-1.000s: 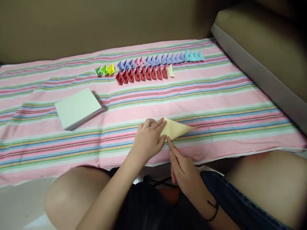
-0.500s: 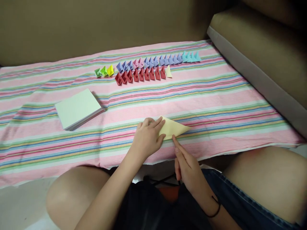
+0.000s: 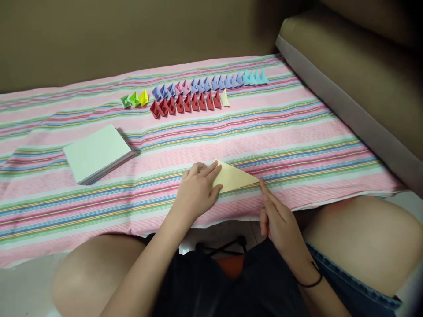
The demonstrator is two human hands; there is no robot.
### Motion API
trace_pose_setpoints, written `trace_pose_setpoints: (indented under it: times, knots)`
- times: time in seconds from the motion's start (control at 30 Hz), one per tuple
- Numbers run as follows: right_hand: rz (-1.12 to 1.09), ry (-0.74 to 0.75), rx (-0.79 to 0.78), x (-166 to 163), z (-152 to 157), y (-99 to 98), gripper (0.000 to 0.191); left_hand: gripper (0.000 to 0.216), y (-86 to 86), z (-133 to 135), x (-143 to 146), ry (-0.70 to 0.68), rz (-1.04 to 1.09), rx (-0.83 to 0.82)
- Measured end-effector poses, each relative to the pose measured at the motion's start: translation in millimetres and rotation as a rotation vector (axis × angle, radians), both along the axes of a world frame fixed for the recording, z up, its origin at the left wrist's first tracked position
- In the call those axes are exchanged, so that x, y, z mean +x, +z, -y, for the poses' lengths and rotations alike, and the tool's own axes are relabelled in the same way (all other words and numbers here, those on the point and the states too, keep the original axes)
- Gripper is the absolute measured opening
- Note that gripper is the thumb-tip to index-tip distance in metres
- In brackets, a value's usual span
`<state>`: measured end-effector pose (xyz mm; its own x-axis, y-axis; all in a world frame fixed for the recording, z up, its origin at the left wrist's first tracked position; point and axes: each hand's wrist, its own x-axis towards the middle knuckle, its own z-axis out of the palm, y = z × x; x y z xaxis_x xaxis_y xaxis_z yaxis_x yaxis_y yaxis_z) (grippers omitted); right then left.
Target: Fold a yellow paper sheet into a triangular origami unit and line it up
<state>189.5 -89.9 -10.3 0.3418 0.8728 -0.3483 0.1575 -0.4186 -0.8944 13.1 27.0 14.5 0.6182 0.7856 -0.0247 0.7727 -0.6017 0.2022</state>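
A folded sheet of pale yellow paper lies on the striped cloth, its narrow point toward the right. My left hand rests on its left end, fingers spread and pressing it down; that end is partly hidden beneath the hand. At the right tip of the paper, the index finger of my right hand is stretched out and touches the edge. The other fingers of the right hand are curled in, with nothing seen in them.
A stack of pale green paper lies to the left. Behind stand rows of folded paper boats: red ones, purple ones, blue ones, and a cream one. A brown cushion borders the striped cloth on the right.
My right index finger has slid rightward along the paper's lower edge to its tip. The left hand stays on the paper. The whole view has shifted slightly.
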Motion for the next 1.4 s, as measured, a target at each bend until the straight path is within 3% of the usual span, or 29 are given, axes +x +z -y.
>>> trace_pose_setpoints:
  times: [0.17,0.37,0.63,0.87,1.2,1.33,1.4]
  knots:
    - [0.037,-0.076,0.135,-5.8,3.5,5.9,0.056,0.05,0.2,0.0,0.3,0.003,0.007,0.002]
    - [-0.114,0.286,0.072,-42.1,1.2,1.1,0.052,0.051,-0.2,0.8,-0.1,0.002,0.019,0.009]
    - [-0.102,0.28,0.054,-49.2,0.2,-6.3,0.052,0.051,-0.8,1.3,0.5,0.008,0.019,0.015]
    - [-0.096,0.161,0.024,-44.2,1.5,0.3,0.054,0.051,0.1,1.0,0.0,0.001,0.01,0.01]
    - [0.071,-0.049,0.061,-2.8,-0.1,3.7,0.055,0.05,1.0,0.9,0.2,-0.004,0.017,0.001]
    - [0.295,-0.148,0.216,1.0,1.5,3.6,0.05,0.051,1.6,1.0,-0.5,-0.003,0.018,-0.001]
    - [0.473,-0.101,0.376,-6.4,-4.2,4.0,0.042,0.051,1.6,0.9,-0.7,-0.004,0.02,-0.002]
